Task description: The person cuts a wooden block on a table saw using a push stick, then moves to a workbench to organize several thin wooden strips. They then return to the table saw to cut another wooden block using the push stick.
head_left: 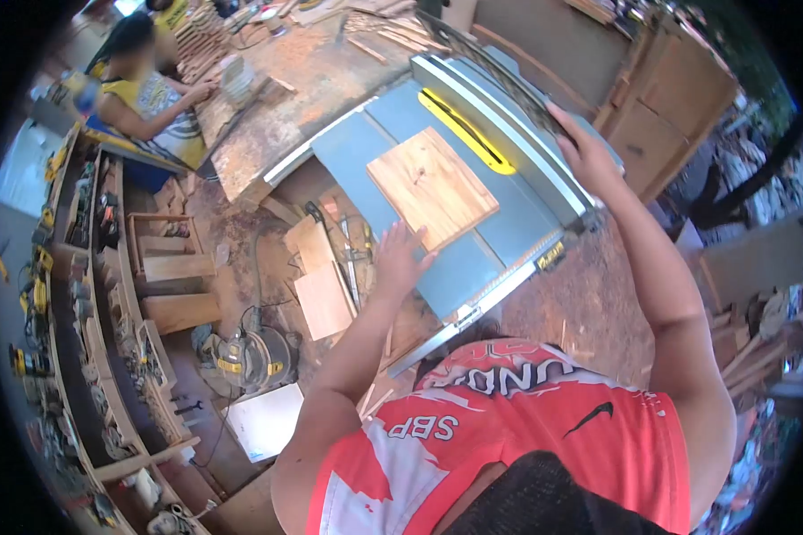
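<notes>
A square light-wood board (pixel 433 185) lies flat on the blue-grey table saw top (pixel 352 152). My left hand (pixel 401 256) is at the board's near left corner, fingers spread, its fingertips by the edge. Beyond the board are the yellow blade insert (pixel 467 131) and the long rip fence (pixel 509 125). On the fence's far side, my right hand (pixel 587 153) has its thumb and fingers around the near end of a long dark strip (pixel 500 76); part of that grip is hidden.
A co-worker (pixel 143 98) sits at the wooden workbench (pixel 268 134) at upper left, near stacked wood strips (pixel 203 40). Left of the saw are loose boards (pixel 323 299), a shop vacuum (pixel 252 357) and tool shelves (pixel 107 357). A wooden cabinet (pixel 665 98) stands at upper right.
</notes>
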`<state>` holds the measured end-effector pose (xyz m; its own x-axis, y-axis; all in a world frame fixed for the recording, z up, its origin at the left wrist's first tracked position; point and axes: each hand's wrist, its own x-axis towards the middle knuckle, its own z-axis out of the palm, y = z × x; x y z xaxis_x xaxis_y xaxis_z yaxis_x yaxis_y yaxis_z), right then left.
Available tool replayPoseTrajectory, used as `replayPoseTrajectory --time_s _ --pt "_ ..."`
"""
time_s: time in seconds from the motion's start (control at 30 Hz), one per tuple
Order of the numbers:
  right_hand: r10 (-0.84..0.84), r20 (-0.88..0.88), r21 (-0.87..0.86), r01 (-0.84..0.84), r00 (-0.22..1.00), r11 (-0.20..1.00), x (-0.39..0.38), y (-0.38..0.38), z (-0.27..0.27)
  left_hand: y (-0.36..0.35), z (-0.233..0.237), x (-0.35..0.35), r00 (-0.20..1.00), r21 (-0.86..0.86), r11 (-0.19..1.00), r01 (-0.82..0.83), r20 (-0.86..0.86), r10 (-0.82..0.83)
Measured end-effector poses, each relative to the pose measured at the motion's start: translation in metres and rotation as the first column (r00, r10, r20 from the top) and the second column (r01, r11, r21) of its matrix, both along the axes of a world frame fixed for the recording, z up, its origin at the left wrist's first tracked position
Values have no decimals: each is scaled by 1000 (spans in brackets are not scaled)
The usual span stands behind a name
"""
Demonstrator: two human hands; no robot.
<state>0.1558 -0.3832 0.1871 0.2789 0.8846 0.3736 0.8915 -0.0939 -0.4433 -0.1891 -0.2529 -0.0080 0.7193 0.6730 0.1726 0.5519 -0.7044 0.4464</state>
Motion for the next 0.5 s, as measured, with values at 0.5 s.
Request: replayPoseTrajectory --time_s 0.5 --pt "-413 -214 -299 343 885 890 -92 -309 -39 -79 -3 91 998 -52 999 0 -66 -4"
